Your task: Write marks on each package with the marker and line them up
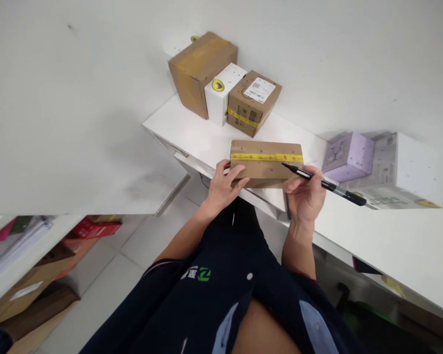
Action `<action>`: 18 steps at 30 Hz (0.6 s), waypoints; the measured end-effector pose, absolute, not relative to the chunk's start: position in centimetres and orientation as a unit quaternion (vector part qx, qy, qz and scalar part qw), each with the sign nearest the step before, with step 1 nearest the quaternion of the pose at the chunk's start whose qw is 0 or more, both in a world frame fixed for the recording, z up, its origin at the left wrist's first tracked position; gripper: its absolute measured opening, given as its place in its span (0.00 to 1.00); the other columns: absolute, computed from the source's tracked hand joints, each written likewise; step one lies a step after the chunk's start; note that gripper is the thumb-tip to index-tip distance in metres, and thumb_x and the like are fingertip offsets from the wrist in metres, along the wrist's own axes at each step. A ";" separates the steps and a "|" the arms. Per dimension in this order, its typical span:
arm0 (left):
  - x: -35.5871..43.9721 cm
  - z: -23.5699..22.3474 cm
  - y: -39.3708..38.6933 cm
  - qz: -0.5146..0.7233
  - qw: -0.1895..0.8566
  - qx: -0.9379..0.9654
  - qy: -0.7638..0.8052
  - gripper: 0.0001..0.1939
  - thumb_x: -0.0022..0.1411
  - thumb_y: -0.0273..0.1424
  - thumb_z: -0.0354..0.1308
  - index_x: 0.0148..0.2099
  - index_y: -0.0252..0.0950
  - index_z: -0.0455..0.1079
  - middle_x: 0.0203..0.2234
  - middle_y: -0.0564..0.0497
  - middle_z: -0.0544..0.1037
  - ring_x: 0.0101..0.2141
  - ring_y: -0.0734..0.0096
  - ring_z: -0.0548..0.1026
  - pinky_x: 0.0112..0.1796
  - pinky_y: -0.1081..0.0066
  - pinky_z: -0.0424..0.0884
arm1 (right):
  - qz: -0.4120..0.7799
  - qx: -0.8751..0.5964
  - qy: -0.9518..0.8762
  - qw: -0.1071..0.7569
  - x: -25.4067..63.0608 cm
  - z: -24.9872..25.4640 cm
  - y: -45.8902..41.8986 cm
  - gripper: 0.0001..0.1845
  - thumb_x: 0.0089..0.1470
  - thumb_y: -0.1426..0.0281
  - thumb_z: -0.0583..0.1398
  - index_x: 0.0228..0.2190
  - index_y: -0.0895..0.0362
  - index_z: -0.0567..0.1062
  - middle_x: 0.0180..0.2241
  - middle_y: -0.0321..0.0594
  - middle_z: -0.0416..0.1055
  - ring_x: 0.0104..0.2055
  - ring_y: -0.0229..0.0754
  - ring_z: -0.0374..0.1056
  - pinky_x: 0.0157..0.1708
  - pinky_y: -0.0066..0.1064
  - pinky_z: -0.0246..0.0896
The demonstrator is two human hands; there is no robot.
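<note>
At the table's near edge lies the taped carton, my left hand's grip open, fingers parted against its left end. My right hand's grip is closed on the black marker, tip over the carton. Bare tabletop opens toward ten o'clock. Three closed boxes stand around eleven, a lilac box at three; their contents are hidden.

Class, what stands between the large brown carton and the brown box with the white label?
A white box with an avocado picture stands between them, as the head view shows.
</note>
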State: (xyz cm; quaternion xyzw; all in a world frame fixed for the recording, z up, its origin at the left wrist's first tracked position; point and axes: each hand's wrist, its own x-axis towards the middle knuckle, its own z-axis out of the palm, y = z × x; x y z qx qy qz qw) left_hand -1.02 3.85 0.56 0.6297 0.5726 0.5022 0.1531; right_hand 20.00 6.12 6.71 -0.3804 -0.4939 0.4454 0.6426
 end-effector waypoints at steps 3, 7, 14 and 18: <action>-0.6 0.4 3.7 0.528 0.149 0.617 0.564 0.20 0.67 0.50 0.57 0.51 0.43 0.75 0.51 0.43 0.65 0.53 0.58 0.71 0.53 0.57 0.74 | 0.421 -0.404 -0.525 0.620 18.7 7.1 6.2 0.20 0.62 0.48 0.57 0.40 0.50 0.75 0.21 0.31 0.70 0.20 0.36 0.68 0.21 0.30 0.64; 0.5 0.5 3.9 0.580 0.155 0.558 0.572 0.18 0.67 0.48 0.57 0.48 0.42 0.74 0.49 0.43 0.67 0.54 0.57 0.69 0.56 0.55 0.71 | 0.398 -0.421 -0.570 0.582 17.0 7.5 6.4 0.19 0.59 0.48 0.60 0.39 0.50 0.76 0.26 0.33 0.74 0.26 0.38 0.74 0.28 0.32 0.72; 1.4 1.0 5.3 0.640 0.243 0.441 0.581 0.04 0.61 0.28 0.61 0.39 0.41 0.69 0.39 0.49 0.70 0.48 0.60 0.70 0.54 0.58 0.68 | 0.385 -0.444 -0.639 0.496 15.2 6.6 7.6 0.17 0.58 0.52 0.62 0.41 0.51 0.75 0.30 0.34 0.75 0.31 0.37 0.73 0.34 0.32 0.73; 1.9 0.8 5.9 0.657 0.240 0.407 0.587 0.08 0.55 0.22 0.59 0.36 0.40 0.67 0.39 0.50 0.68 0.46 0.63 0.70 0.49 0.62 0.70 | 0.323 -0.455 -0.668 0.492 14.5 6.2 7.6 0.16 0.61 0.52 0.60 0.34 0.51 0.74 0.29 0.35 0.72 0.29 0.38 0.69 0.34 0.35 0.71</action>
